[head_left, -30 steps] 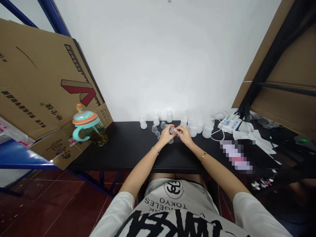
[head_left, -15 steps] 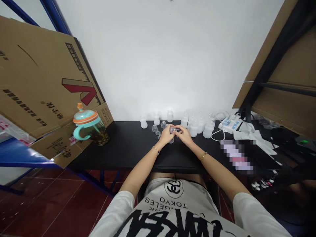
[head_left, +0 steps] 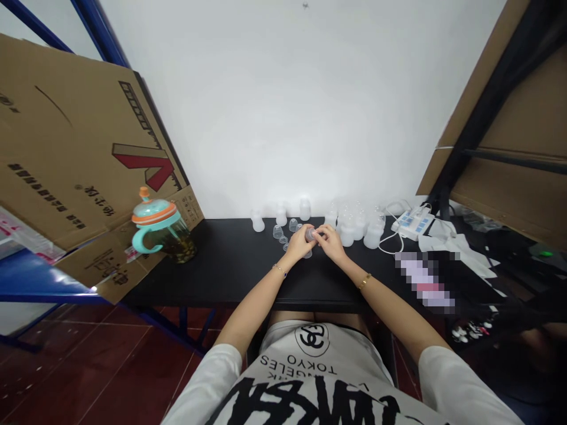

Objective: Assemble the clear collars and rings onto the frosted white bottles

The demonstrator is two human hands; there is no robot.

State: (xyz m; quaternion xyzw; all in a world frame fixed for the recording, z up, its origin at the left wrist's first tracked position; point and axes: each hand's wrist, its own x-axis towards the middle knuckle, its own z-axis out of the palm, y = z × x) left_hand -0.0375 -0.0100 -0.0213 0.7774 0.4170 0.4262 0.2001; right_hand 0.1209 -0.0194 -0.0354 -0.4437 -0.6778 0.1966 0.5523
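Note:
My left hand [head_left: 300, 245] is closed round a small clear bottle cap [head_left: 309, 235], held just above the black table. The fingertips of my right hand [head_left: 331, 242] pinch at the cap's right side, and the fingers hide part of it. Just left of my hands lie several clear domed caps [head_left: 277, 231] and smaller clear pieces [head_left: 283, 239]. Another clear piece [head_left: 307, 254] rests under my left hand, partly covered. Behind and to the right stand several frosted bottles [head_left: 348, 230], some with clear tops.
A turquoise-lidded jug [head_left: 163, 230] stands at the table's left, before a large cardboard sheet [head_left: 66, 147]. At right are a white power strip [head_left: 414, 223] with cables, crumpled white sheets [head_left: 460, 251] and a blurred-out patch. A white wall [head_left: 301, 118] closes the back.
My right fingers have shifted slightly on the cap, and the cap appears turned a little between my hands. The bottles and loose pieces stay where they were.

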